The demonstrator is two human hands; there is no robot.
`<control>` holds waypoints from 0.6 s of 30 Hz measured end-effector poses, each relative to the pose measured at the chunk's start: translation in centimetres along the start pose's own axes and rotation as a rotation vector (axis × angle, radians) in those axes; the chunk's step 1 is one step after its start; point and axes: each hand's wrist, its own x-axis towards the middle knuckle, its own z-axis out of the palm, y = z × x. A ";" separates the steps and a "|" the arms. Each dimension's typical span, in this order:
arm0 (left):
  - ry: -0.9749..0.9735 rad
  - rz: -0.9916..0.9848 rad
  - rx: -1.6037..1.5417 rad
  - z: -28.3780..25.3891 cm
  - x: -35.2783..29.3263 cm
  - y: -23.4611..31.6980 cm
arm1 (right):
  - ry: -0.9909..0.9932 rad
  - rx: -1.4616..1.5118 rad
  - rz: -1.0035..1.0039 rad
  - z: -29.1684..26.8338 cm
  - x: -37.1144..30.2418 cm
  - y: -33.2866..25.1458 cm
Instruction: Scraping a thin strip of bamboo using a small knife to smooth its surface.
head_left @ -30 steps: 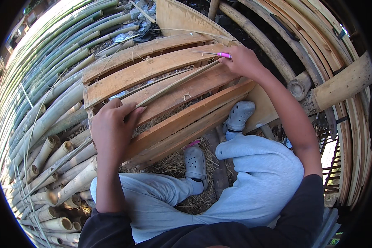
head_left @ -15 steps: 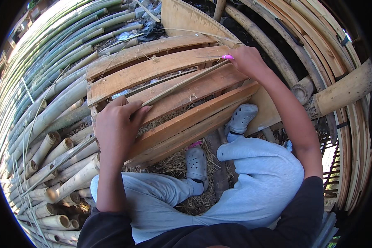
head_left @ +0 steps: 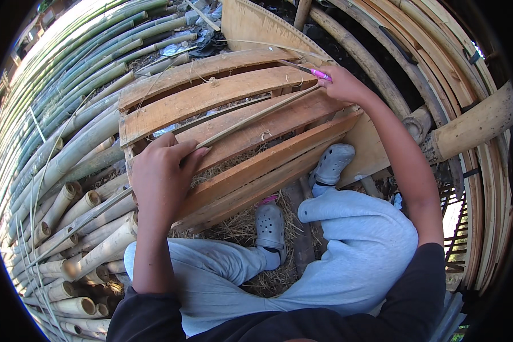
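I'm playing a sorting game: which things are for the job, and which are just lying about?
Being used:
long thin strip, held by left hand and right hand
pink-handled tool, in the right hand
slatted wooden frame, under the strip

Probably just lying about:
bamboo poles
straw
crumpled plastic

One pink-handled tool (head_left: pixel 321 75) held, one long thin strip (head_left: pixel 256 117) held, one slatted wooden crate (head_left: pixel 211 97), two grey clogs (head_left: pixel 269 224), two pale trouser legs (head_left: pixel 359 228), two dark sleeves (head_left: pixel 416 290), dozens of bamboo poles (head_left: pixel 105 246) stacked, too many to be counted exactly
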 end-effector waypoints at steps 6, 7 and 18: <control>-0.006 -0.007 0.005 -0.1 0.0 -0.1 | -0.088 -0.075 0.077 -0.3 0.2 -1.1; -0.006 -0.006 0.004 -0.1 0.0 -0.1 | -0.071 -0.097 0.028 -0.1 0.2 -0.9; -0.010 0.016 0.039 -0.1 0.0 -0.1 | -0.072 0.055 -0.076 -0.3 -0.3 -0.1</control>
